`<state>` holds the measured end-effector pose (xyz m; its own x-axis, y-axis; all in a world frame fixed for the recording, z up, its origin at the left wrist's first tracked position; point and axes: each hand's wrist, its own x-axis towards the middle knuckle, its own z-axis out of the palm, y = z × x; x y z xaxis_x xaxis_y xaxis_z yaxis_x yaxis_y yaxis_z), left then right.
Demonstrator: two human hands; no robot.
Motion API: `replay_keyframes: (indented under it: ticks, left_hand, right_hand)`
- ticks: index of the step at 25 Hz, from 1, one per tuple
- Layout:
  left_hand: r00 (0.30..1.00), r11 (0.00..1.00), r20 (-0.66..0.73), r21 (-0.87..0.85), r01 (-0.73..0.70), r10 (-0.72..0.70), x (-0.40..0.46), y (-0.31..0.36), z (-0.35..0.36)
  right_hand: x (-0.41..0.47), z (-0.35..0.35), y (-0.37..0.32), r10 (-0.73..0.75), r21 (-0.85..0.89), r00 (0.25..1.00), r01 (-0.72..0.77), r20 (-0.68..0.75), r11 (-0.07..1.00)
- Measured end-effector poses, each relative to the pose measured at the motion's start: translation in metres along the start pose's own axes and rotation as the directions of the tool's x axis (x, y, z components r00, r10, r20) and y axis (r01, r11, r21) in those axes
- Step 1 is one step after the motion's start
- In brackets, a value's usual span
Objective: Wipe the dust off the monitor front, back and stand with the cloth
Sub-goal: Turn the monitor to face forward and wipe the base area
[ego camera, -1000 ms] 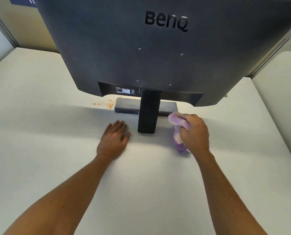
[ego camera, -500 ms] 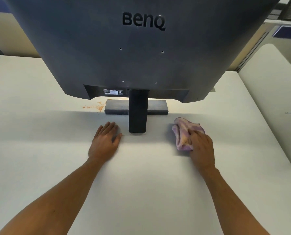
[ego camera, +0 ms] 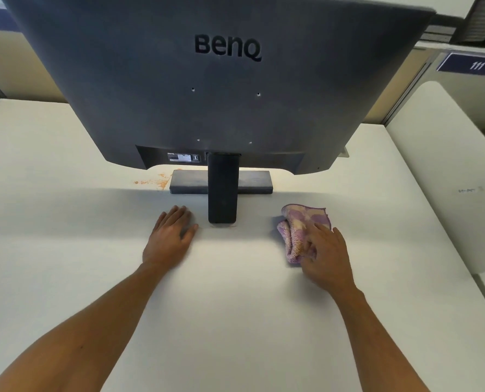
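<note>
A: Why is the left hand point(ego camera: 169, 239) flat at nine o'clock of the BenQ monitor's stand point(ego camera: 222, 190)?

B: Likely steadying. The right hand point(ego camera: 327, 257), fingers spread, presses the purple cloth point(ego camera: 297, 230) onto the desk point(ego camera: 235, 306) at three o'clock, gripping nothing.

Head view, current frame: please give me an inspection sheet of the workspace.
Surface: white desk, orange-brown stain left of the stand base.
Job's things: dark grey BenQ monitor with its back to the camera; black stand upright; crumpled purple-and-cream cloth on the desk right of the stand.
Clutter: nothing seen.
Grippers: left hand flat on the desk beside the stand; right hand resting fingers on the cloth.
Cables: nothing seen.
Surroundings: beige partitions, blue sign reading 111, neighbouring white desk.
</note>
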<state>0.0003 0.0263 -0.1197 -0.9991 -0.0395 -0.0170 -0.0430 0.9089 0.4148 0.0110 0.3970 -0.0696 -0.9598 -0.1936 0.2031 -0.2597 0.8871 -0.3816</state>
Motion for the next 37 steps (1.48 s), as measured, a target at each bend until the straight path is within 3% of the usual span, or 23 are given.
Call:
replay_keyframes:
  ticks: [2,5,7,10,13,16,22,37]
  left_hand:
    - [0.996,0.981,-0.047,-0.180,0.068,-0.078,-0.004,0.004,-0.006]
    - [0.932,0.854,-0.179,-0.482,0.196,-0.316,-0.003,0.000,-0.026]
    - [0.852,0.723,-0.222,-0.652,0.231,-0.473,0.003,-0.006,-0.048]
    - [0.772,0.577,-0.216,-0.784,0.228,-0.598,0.015,-0.024,-0.081]
    - [0.774,0.523,-0.192,-0.828,0.203,-0.604,0.026,-0.045,-0.105]
    - [0.790,0.458,-0.122,-0.862,0.216,-0.601,0.039,-0.061,-0.119]
    - [0.818,0.380,-0.093,-0.911,0.160,-0.568,0.065,-0.075,-0.133]
    - [0.823,0.363,-0.090,-0.920,0.147,-0.561,0.042,-0.093,-0.138]
  right_hand:
    - [0.006,0.001,-0.019,0.073,0.120,0.984,-0.054,-0.163,0.991]
    - [0.022,0.006,-0.064,0.150,0.309,0.959,-0.070,-0.241,0.948]
    - [0.034,0.013,-0.093,0.211,0.415,0.960,-0.118,-0.186,0.902]
    - [0.057,0.029,-0.128,0.334,0.529,0.942,-0.300,0.032,0.794]
    - [0.078,0.047,-0.153,0.404,0.535,0.902,-0.418,0.151,0.734]
    - [0.088,0.068,-0.171,0.427,0.444,0.882,-0.470,0.200,0.763]
    - [0.092,0.085,-0.186,0.464,0.347,0.876,-0.480,0.135,0.806]
    - [0.093,0.088,-0.168,0.424,0.314,0.883,-0.468,0.201,0.826]
